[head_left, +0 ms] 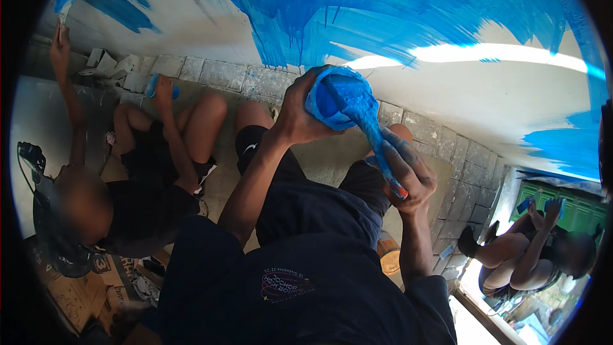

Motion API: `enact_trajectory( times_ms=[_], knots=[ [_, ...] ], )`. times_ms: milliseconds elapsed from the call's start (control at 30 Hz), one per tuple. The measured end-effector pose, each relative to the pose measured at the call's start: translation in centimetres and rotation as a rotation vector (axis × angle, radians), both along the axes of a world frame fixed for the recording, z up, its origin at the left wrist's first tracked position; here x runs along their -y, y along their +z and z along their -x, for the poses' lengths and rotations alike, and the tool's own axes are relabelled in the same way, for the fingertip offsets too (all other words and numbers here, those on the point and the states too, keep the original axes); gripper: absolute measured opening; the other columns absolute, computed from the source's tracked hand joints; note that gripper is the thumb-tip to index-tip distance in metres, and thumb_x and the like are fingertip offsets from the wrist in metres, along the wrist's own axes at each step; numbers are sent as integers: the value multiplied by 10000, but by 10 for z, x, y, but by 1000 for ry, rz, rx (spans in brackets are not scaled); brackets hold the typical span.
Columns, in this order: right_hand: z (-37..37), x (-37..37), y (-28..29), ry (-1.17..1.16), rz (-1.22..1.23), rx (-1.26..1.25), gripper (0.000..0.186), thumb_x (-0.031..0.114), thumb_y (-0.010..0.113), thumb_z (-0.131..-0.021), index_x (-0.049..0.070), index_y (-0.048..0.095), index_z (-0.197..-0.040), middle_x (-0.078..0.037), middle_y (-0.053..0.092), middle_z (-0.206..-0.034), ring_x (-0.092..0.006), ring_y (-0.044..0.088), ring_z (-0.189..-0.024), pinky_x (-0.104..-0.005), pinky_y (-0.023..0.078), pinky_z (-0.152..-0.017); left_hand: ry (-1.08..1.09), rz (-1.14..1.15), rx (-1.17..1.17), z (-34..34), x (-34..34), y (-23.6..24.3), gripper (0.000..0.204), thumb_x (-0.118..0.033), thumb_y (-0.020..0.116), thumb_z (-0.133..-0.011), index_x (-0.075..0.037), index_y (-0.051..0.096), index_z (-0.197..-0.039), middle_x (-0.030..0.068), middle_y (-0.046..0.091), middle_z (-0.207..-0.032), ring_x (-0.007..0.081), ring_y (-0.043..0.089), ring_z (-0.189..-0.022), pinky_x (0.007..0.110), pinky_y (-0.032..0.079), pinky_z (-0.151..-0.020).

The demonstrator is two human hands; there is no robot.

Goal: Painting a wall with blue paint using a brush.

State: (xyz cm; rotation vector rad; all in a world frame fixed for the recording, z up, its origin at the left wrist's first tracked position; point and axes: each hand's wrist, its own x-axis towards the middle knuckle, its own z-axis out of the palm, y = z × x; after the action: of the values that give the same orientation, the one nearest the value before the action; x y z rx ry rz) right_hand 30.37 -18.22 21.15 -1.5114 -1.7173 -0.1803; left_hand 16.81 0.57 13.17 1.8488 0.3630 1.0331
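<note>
My left hand [300, 112] is wrapped round a cup of blue paint [317, 101], tilted so that its opening shows. Paint coats the cup's rim and inner wall. In my right hand [412, 169] is a paintbrush [371, 129], gripped by its blue-smeared handle, which has a red end. The brush's head rests inside the cup against the paint. Blue stains cover the fingers of my right hand. Beyond both hands rises a white wall [447, 83] with broad, streaky blue strokes [357, 0] and drips running down it.
To the left a seated person [140, 198] holds a brush [65, 3] to the wall and a blue cup [153, 86]. Another person [530, 249] crouches at the right by a green shutter [562, 201]. Grey blocks [220, 75] line the wall's foot; cardboard [96, 294] lies lower left.
</note>
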Motion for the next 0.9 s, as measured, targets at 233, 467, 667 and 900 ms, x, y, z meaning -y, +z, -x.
enact_trajectory(
  times_ms=[233,467,667,900],
  knots=[
    [6,-1,-3,-107,-49,-94,373,-28,781,-719,16,669,-1071,-203,700,-1044,-318,709,-955,-373,603,-780,-8,7,-26,-2,2,5,823,-277,938,-538,-40,552,-1225,141,661,-1116,282,664,-1028,392,526,-901],
    [0,7,9,-229,124,-284,311,173,772,-833,-11,649,-1051,-171,729,-1001,-262,723,-934,-346,561,-822,-4,19,-74,2,5,-11,922,-268,952,-528,-15,507,-1294,145,637,-1182,237,629,-1096,375,497,-971],
    [17,12,-3,-316,43,-313,238,56,742,-836,-43,653,-1034,-163,721,-891,-227,725,-793,-302,574,-711,108,-17,-47,1,19,-17,886,-270,945,-537,-16,519,-1271,144,637,-1162,266,641,-1068,390,508,-939],
    [25,-1,-2,-572,-65,-960,227,136,657,-939,-90,633,-939,-127,690,-777,-172,696,-684,-261,554,-645,228,-109,-24,2,33,-36,899,-242,944,-546,-3,501,-1290,133,623,-1173,257,619,-1089,380,494,-949]
  ],
)
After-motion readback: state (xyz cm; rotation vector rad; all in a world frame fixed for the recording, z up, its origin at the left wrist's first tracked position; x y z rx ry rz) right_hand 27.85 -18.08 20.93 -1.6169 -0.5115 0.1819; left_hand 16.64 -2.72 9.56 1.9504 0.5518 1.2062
